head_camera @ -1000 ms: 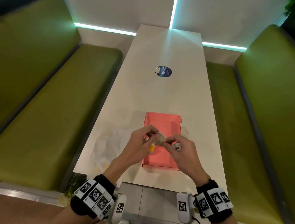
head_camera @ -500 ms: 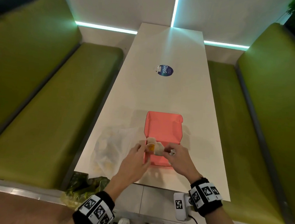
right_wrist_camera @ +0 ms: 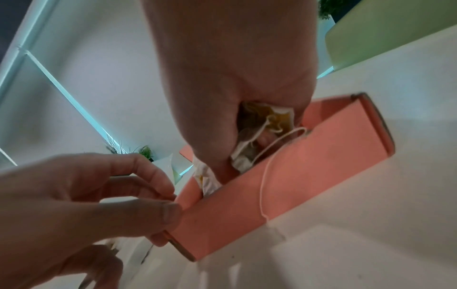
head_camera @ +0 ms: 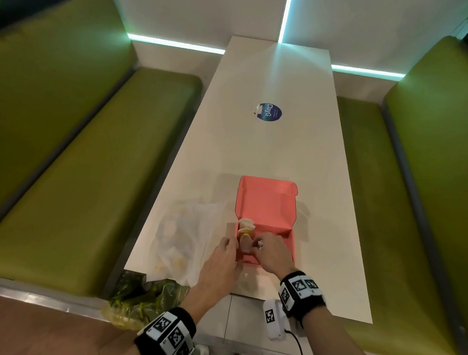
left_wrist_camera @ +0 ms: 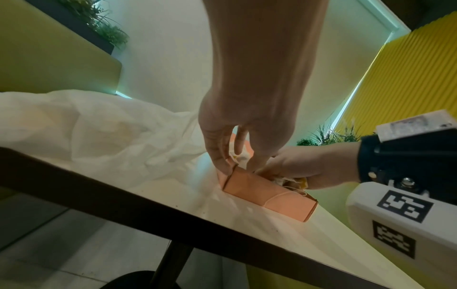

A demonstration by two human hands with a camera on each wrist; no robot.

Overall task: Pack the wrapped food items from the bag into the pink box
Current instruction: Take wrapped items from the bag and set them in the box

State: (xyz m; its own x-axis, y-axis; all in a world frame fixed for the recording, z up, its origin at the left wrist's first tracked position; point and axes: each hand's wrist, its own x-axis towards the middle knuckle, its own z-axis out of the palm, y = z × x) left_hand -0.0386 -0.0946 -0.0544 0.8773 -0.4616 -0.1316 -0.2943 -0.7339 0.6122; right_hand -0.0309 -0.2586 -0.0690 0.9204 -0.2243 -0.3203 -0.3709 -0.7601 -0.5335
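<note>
The pink box [head_camera: 281, 209] lies open on the table, lid flat behind it. My left hand [head_camera: 231, 242] pinches the left end of the box's near wall [right_wrist_camera: 222, 224] between thumb and forefinger. My right hand [head_camera: 258, 244] grips a wrapped food item [right_wrist_camera: 267, 125], white paper with yellow showing, low inside the box. A second wrapped item [head_camera: 246, 226] sits in the box's left part. A thin white string [right_wrist_camera: 262, 185] hangs from the held wrap over the front wall. The crumpled translucent bag [head_camera: 185, 238] lies left of the box with more pale items inside.
Green benches [head_camera: 71, 177] run along both sides of the narrow white table [head_camera: 272, 146]. A round blue sticker [head_camera: 269, 112] marks the table's middle. A bag of green leaves [head_camera: 143, 296] sits below the table's near left corner. The near table edge [left_wrist_camera: 173, 211] is just under my wrists.
Both hands came down from above the box. The wrapped item went down into the box in my right hand. My left hand let go of it and took the box's near wall.
</note>
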